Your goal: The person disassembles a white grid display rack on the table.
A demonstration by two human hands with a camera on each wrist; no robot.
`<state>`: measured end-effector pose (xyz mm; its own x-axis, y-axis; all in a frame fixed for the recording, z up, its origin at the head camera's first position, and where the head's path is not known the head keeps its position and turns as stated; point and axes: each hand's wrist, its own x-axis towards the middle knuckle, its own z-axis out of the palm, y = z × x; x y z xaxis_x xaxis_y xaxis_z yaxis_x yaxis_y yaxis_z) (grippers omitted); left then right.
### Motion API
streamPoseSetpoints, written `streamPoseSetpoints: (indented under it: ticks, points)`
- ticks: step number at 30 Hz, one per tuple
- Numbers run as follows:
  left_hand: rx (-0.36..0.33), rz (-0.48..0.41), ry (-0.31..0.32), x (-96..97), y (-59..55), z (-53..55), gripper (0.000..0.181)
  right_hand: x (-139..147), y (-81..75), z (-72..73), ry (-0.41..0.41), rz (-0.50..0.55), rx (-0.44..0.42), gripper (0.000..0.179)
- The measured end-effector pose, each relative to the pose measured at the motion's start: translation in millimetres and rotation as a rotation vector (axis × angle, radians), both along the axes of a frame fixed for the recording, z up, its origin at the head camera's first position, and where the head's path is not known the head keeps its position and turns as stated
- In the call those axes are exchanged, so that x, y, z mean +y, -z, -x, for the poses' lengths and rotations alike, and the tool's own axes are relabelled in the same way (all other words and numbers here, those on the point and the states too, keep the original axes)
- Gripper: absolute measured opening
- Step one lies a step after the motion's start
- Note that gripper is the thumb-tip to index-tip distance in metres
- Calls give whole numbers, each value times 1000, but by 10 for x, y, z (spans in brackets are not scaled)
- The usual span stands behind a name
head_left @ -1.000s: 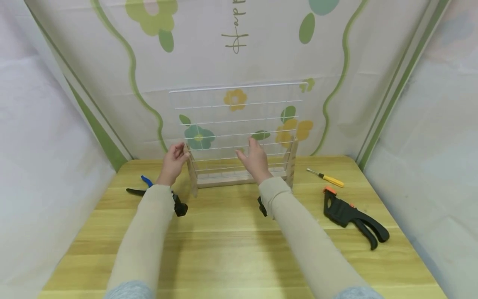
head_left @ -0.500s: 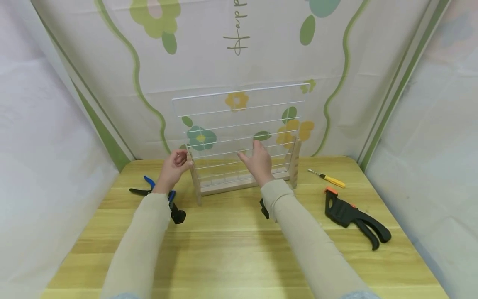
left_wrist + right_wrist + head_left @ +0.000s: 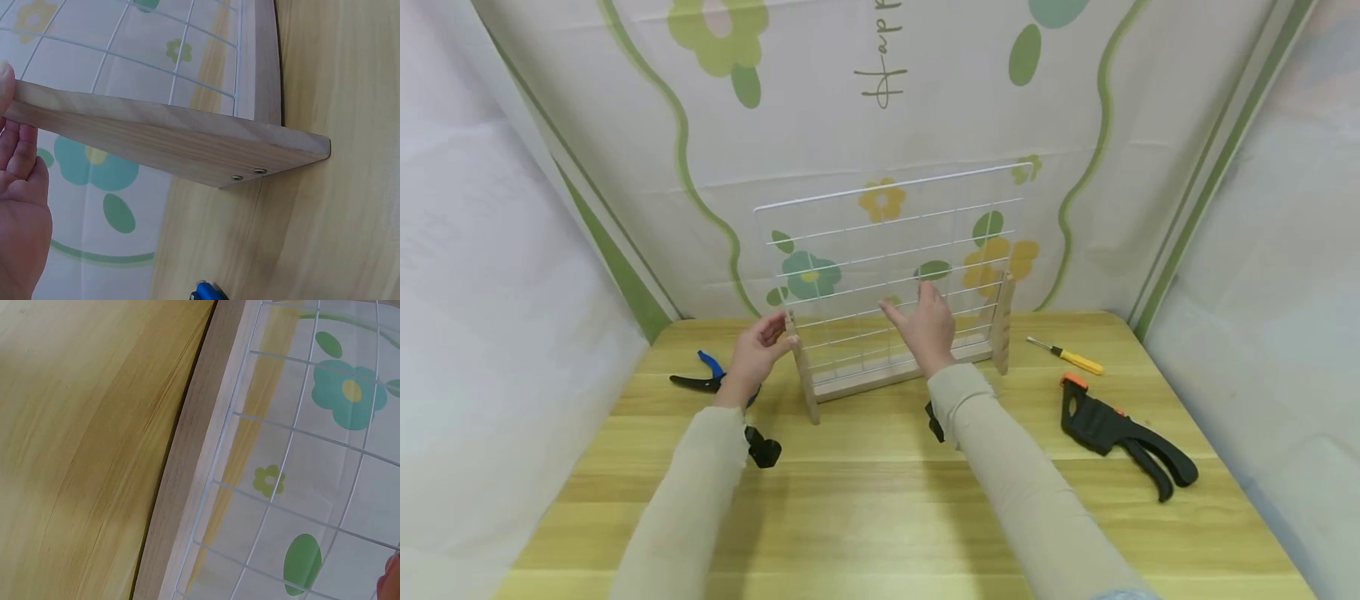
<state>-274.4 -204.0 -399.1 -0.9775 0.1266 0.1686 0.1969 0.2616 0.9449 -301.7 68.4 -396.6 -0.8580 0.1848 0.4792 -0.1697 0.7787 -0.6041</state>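
Observation:
A white wire grid (image 3: 895,221) stands in a wooden stand with a side board at each end and a bottom rail (image 3: 868,384). In the head view my left hand (image 3: 758,354) is at the left side board (image 3: 805,375). The left wrist view shows that hand's thumb and fingers on opposite faces of this board (image 3: 162,134), pinching its upper end. Two screw heads (image 3: 248,174) sit near the board's foot. My right hand (image 3: 928,327) is in front of the grid's middle, thumb and fingers apart; contact with the wires cannot be told. Only fingertips (image 3: 389,578) show in the right wrist view.
Blue-and-black pliers (image 3: 707,375) lie left, partly behind the left hand. At the right are a yellow-handled screwdriver (image 3: 1071,358) and a black clamp (image 3: 1120,437) with orange parts. A printed flowered cloth (image 3: 955,100) hangs behind the table (image 3: 857,517).
The stand's left end has come nearer to me, with my left hand on it, so the stand and grid now sit at an angle. My right hand keeps about the same pose.

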Motion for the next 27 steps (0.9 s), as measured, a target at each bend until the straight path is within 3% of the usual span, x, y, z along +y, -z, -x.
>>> streamPoseSetpoints:
  ticks: [7, 9, 14, 23, 27]
  points:
    - [-8, -72, -33, 103, -71, -193, 52, -1, 31, -23, 26, 4, 55, 62]
    - [-10, -73, -49, 104, -43, -208, 54, -6, 40, -29, 28, 8, 62, 62]
    - [-5, -64, -66, 51, 120, -130, 59, -10, 49, -34, 36, 0, 65, 61]
    - [39, -166, -14, 76, 195, -108, 54, -23, 23, -85, 53, -37, 56, 57]
    - [41, -150, -5, 72, 182, -127, 54, -45, 39, -84, 70, -59, 92, 57]
